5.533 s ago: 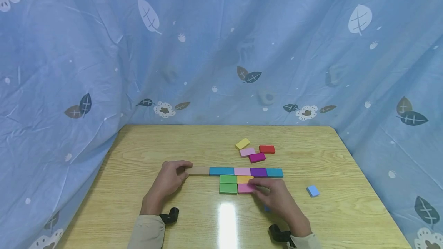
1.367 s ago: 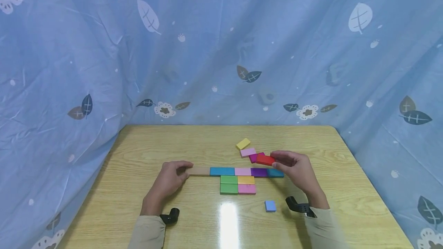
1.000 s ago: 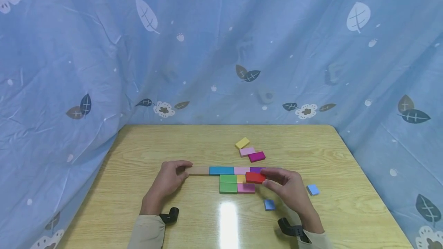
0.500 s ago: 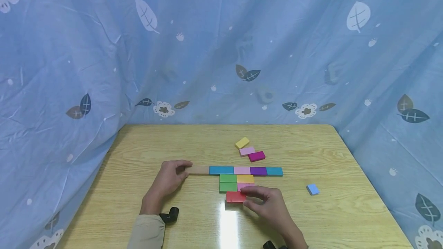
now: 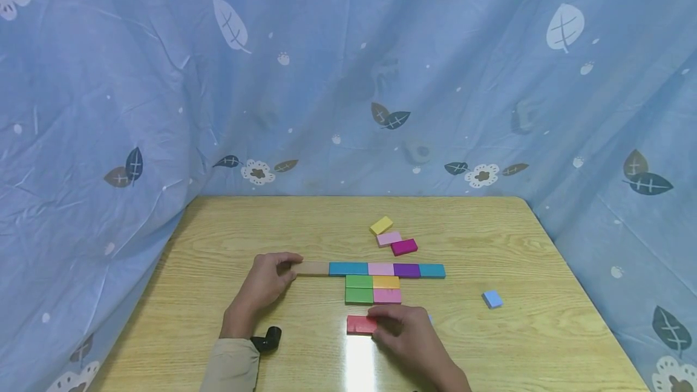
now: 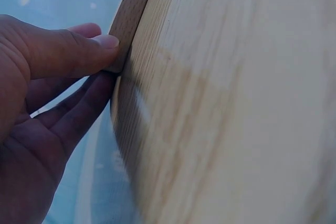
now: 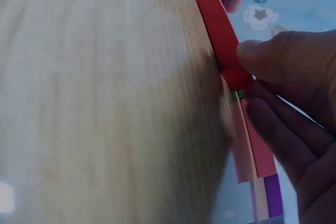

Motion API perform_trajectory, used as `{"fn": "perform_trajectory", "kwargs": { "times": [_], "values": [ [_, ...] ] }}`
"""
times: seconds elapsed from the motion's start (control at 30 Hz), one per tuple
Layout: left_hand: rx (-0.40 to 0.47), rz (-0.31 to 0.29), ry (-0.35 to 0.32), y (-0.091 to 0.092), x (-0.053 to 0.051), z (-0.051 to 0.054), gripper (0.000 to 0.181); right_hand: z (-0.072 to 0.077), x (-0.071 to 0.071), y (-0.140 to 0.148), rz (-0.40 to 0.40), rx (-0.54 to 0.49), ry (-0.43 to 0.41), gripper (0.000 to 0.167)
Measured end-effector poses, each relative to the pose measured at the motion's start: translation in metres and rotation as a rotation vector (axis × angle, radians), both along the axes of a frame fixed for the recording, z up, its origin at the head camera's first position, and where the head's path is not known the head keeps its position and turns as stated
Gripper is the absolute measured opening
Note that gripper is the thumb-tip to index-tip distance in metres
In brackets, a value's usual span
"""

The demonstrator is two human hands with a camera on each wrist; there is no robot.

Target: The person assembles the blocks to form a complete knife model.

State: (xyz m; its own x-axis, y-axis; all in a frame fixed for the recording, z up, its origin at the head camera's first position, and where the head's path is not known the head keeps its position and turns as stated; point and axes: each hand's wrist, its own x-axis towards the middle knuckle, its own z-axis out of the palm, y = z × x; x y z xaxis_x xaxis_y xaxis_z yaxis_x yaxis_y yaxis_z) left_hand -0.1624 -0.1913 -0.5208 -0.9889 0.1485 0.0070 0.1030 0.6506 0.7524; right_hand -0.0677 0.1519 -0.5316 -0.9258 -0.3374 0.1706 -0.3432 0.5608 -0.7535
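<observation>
My left hand (image 5: 264, 283) pinches the left end of a bare-wood block (image 5: 313, 268), the first in a straight row. Rightward along that row lie a long blue block (image 5: 348, 268), a pale pink one (image 5: 380, 269), a purple one (image 5: 406, 270) and a shorter blue one (image 5: 432, 271). Against the row's near side sit two green blocks (image 5: 359, 289), an orange block (image 5: 386, 282) and a pink block (image 5: 387, 296). Between thumb and fingers, my right hand (image 5: 408, 343) holds a red block (image 5: 359, 325) by its right end, apart from the near side of this group.
Behind the row lie a yellow block (image 5: 381, 225), a light pink block (image 5: 389, 239) and a magenta block (image 5: 404, 247). A small blue square block (image 5: 492, 299) lies at the right; another peeks out behind my right hand. A patterned curtain (image 5: 337, 77) hangs beyond the table.
My right hand left the pink block, picked up the red block from the back and carried it over the row to the near side. My left hand stays in place.
</observation>
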Motion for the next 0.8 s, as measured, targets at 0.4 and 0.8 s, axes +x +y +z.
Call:
{"fn": "perform_trajectory", "kwargs": {
  "times": [0.4, 0.8],
  "values": [
    [-0.004, -0.01, 0.019, -0.001, 0.0, -0.001, 0.036, 0.0, 0.0, -0.015, 0.086, -0.029, 0.341, 0.032],
    [0.001, -0.006, 0.009, -0.001, -0.001, -0.001, 0.036, -0.003, -0.01, -0.022, 0.048, 0.003, 0.401, 0.025]
  ]
}}
